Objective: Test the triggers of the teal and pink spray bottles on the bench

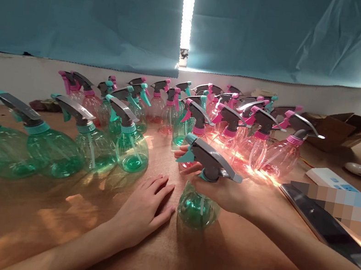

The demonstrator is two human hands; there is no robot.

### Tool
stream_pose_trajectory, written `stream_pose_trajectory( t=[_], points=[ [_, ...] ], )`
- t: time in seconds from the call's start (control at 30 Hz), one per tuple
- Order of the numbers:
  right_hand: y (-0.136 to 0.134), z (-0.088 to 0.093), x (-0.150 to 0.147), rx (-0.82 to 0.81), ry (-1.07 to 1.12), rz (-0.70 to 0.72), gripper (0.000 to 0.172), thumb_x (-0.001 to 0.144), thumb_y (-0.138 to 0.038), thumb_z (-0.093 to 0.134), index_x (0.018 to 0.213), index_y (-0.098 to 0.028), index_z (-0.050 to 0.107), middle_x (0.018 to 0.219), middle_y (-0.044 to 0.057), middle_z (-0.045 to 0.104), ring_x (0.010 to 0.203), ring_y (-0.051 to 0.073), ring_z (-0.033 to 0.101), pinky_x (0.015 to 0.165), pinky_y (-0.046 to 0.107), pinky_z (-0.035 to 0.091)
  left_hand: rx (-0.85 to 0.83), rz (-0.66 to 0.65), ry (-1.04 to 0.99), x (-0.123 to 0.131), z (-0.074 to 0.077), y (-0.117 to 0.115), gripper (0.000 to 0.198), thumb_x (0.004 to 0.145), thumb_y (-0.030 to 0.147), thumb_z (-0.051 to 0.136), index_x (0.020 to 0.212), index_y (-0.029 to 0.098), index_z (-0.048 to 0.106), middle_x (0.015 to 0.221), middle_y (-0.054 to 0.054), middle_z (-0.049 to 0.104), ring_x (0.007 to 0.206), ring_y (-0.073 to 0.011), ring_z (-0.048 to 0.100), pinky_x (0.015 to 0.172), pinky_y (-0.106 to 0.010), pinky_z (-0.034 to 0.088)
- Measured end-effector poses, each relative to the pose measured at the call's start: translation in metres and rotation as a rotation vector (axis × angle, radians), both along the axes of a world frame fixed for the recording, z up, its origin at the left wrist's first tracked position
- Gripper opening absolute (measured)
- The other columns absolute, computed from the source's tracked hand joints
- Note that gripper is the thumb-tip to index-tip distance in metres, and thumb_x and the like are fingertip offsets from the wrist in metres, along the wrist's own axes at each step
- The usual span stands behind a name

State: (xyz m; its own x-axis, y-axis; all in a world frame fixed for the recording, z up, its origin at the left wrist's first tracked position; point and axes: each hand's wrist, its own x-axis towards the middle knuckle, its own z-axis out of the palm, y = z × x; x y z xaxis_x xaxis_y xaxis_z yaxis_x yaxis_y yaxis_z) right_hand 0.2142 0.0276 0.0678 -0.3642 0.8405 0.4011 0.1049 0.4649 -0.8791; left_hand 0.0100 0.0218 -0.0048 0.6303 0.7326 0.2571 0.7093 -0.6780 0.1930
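Observation:
A clear green spray bottle stands upright on the table in front of me, with a grey spray head and a teal trigger. Around its neck, just below the spray head, my right hand is closed; part of its fingers shows behind the trigger. My left hand lies flat on the table to the left of this bottle, fingers stretched out and holding nothing. Beyond my left hand is another green spray bottle. Past my right hand stands a pink spray bottle.
More green spray bottles line the left side, and several pink and green ones crowd the back. On the right lie a dark phone, a white power strip, a white computer mouse and an open cardboard box. Blue-green curtains hang behind.

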Motion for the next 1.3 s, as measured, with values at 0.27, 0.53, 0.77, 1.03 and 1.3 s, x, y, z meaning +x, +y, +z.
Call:
stream_pose_trajectory(
  t=[0.27,0.53,0.77,1.03,1.3],
  points=[
    [0.0002,-0.0001,0.0009,0.033,-0.046,-0.042,0.058,0.069,-0.006,0.048,0.123,-0.025,0.058,0.124,0.001,0.065,0.100,0.019,0.067,0.077,0.029,0.056,0.012,-0.014,0.024,0.0000,0.0001,0.0027,0.039,0.095,0.035,0.048,0.127,0.014,0.057,0.136,-0.016,0.053,0.127,-0.0336,0.045,0.106,-0.052,0.038],
    [0.0025,-0.0049,0.0032,0.087,-0.084,-0.041,0.063,0.071,-0.003,0.049,0.129,-0.029,0.056,0.103,-0.001,0.071,0.091,0.016,0.067,0.081,0.028,0.053,0.007,-0.003,0.020,0.0008,0.0006,0.0030,0.039,0.094,0.036,0.049,0.126,0.015,0.057,0.137,-0.015,0.053,0.127,-0.0332,0.046,0.105,-0.051,0.039],
    [0.0046,-0.0070,0.0046,0.073,-0.130,-0.049,0.062,0.072,-0.007,0.050,0.131,-0.026,0.054,0.102,0.000,0.070,0.076,0.014,0.065,0.072,0.028,0.054,0.015,-0.014,0.009,0.0007,0.0000,0.0024,0.039,0.094,0.036,0.049,0.125,0.014,0.058,0.135,-0.016,0.054,0.126,-0.0338,0.047,0.105,-0.052,0.039],
    [0.0011,-0.0033,0.0026,0.022,-0.071,-0.049,0.055,0.073,-0.013,0.053,0.125,-0.029,0.059,0.109,0.001,0.070,0.078,0.018,0.067,0.064,0.029,0.056,0.007,-0.014,0.013,-0.0001,-0.0006,0.0024,0.040,0.094,0.036,0.049,0.128,0.015,0.056,0.136,-0.016,0.053,0.127,-0.0333,0.045,0.105,-0.052,0.039],
    [0.0008,-0.0055,0.0036,0.023,-0.070,-0.055,0.051,0.074,-0.012,0.057,0.121,-0.029,0.060,0.111,0.002,0.070,0.082,0.019,0.068,0.068,0.032,0.058,0.003,-0.010,0.027,0.0001,-0.0007,0.0020,0.041,0.094,0.036,0.050,0.129,0.015,0.055,0.137,-0.016,0.052,0.129,-0.0330,0.044,0.106,-0.051,0.038]
  ],
)
